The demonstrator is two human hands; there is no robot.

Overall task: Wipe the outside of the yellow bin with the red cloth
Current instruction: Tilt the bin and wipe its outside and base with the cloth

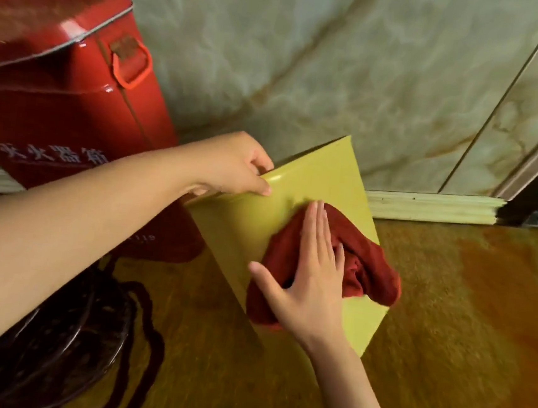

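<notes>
Pressing crumpled red cloth [366,272] flat on smooth yellow bin [315,182], right hand [313,274]

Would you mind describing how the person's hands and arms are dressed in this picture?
Both are bare. The left hand and the right hand wear no gloves, and no rings, watch or bracelets show. Both forearms are uncovered as far as the picture's edge, with no sleeve in view. The fingernails look short and unpainted.

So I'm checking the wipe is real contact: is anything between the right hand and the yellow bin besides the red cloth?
Nothing visible. The right hand lies flat on the red cloth, pressing it against the yellow bin wall. The left hand grips the bin's rim.
</notes>
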